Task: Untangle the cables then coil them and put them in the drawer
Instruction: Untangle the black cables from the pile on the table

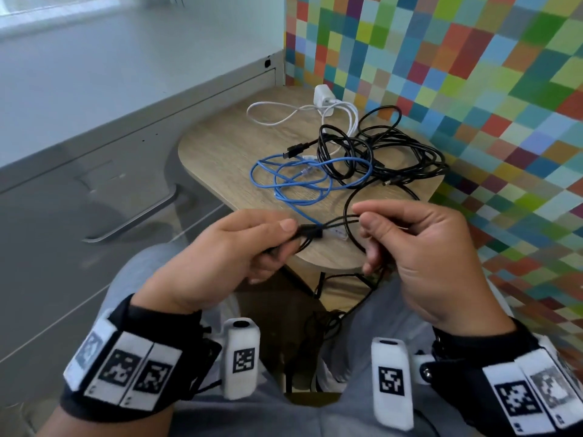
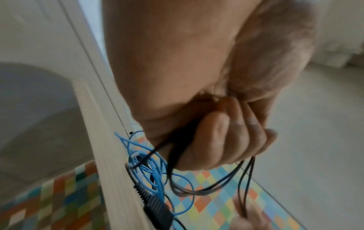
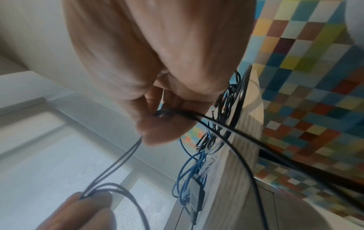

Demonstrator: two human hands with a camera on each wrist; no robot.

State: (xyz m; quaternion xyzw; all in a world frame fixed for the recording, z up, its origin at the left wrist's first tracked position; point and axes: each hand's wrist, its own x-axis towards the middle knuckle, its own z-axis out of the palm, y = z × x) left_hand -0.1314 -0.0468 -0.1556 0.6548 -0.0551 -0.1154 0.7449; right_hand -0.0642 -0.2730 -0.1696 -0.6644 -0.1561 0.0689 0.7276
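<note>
A thin black cable (image 1: pixel 337 221) stretches between my two hands above the near edge of the small wooden table (image 1: pixel 220 143). My left hand (image 1: pixel 252 244) pinches a bundle of its strands between thumb and fingers; the left wrist view shows the black cable (image 2: pixel 177 155) running through that fist. My right hand (image 1: pixel 378 228) pinches the same cable (image 3: pixel 177 112) a short way to the right, and a loop hangs down toward my lap. On the table lie a blue cable (image 1: pixel 303 181), a tangle of black cables (image 1: pixel 388 152) and a white cable with its charger (image 1: pixel 323 96).
A grey cabinet with a closed drawer and its metal handle (image 1: pixel 135 216) stands to the left of the table. A wall of coloured squares (image 1: pixel 473 74) runs behind and to the right. My knees in grey trousers sit below the table edge.
</note>
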